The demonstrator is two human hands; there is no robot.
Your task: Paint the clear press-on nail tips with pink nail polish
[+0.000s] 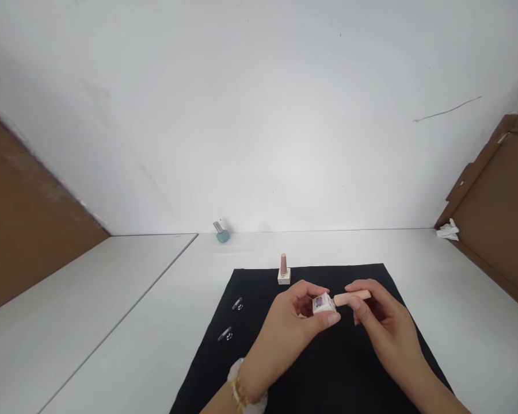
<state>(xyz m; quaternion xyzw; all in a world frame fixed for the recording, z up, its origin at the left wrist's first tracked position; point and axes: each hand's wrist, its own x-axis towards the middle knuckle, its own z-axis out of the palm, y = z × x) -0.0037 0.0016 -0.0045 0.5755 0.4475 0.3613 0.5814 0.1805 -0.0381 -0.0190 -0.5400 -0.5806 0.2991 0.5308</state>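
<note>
My left hand (291,325) is closed round a small white nail polish bottle (323,303) with a purple label, held tilted above the black mat (328,374). My right hand (382,322) pinches the bottle's long pink cap (351,297), which lies sideways against the bottle's neck. Whether the cap is joined to the bottle I cannot tell. A second bottle with a pink cap (284,269) stands upright at the mat's far edge, just beyond my left hand.
Two clear false nail tips (237,304) (225,334) lie on the mat's left side. A teal bottle (221,232) leans at the white wall. Crumpled white tissue (448,230) sits at the far right by a brown cardboard panel (496,213).
</note>
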